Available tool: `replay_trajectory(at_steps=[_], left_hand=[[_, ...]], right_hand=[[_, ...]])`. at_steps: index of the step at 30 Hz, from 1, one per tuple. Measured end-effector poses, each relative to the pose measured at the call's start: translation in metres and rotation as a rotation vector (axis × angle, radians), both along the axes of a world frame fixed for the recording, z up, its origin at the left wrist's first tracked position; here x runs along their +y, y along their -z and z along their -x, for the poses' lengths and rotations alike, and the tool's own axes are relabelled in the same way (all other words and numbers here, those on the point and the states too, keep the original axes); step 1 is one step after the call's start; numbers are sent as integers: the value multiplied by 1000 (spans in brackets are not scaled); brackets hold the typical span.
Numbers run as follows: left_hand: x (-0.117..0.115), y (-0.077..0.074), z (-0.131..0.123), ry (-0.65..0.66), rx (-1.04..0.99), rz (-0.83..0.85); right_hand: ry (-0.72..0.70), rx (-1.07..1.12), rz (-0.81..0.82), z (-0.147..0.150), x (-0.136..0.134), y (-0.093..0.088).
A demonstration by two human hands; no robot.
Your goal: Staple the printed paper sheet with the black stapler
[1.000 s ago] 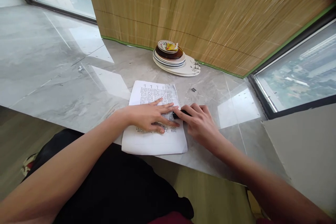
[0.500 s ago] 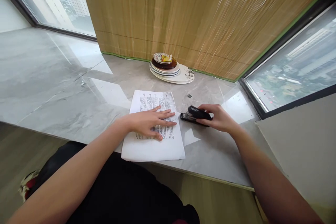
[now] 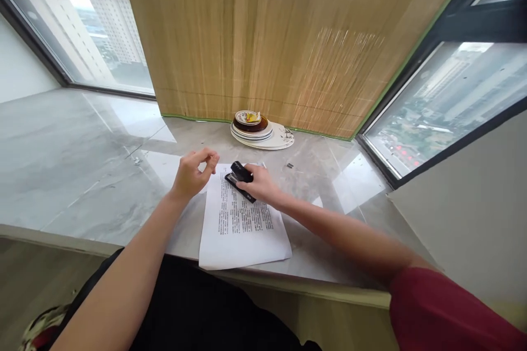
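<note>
A stapler [image 3: 241, 180], black, is in my right hand [image 3: 263, 185], which grips it from the right. Its front points up and left over the top part of the printed paper [image 3: 242, 249]; whether it touches the sheet I cannot tell. My left hand [image 3: 193, 173] is beside the paper's top left corner, thumb and fingers curled together in a pinch. Anything between those fingertips is too small or hidden to make out. The stapler and right hand cover part of the text.
Behind the paper stands a stack of plates [image 3: 251, 131] with a small yellow packet [image 3: 252, 117] on top. Small dark staple strips [image 3: 290, 165] lie to the right on the grey marble ledge [image 3: 123, 192]. A bamboo blind [image 3: 247, 38] hangs at the back between windows.
My left hand has lifted off the middle of the paper, moved up and left, and closed into a pinch. My right hand has carried the stapler left from beside the paper to over its top.
</note>
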State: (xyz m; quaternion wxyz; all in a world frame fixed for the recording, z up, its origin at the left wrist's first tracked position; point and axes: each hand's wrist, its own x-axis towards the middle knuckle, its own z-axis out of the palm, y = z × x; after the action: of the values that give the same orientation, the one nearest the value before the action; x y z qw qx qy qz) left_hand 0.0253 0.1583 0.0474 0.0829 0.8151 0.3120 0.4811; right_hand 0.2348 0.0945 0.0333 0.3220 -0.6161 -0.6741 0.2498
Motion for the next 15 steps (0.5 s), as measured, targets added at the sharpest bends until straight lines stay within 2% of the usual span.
replay_trajectory(at_steps=[2,4,11,13,15], left_hand=[[4,2,2,-13,53,0],[6,5,1,-17,72,6],[7,5,-2,-34,47,35],[10,5,0,-51,15,45],[13,5,4,-82,-30,63]], right_hand=[[-1,-41,-20,3,5,5],[24,-75,-35,-7,-2,10],[264,-123,7,-88,-62,15],[286,-90,39,-109,-67,15],[304,-59,-19,-128,-62,17]])
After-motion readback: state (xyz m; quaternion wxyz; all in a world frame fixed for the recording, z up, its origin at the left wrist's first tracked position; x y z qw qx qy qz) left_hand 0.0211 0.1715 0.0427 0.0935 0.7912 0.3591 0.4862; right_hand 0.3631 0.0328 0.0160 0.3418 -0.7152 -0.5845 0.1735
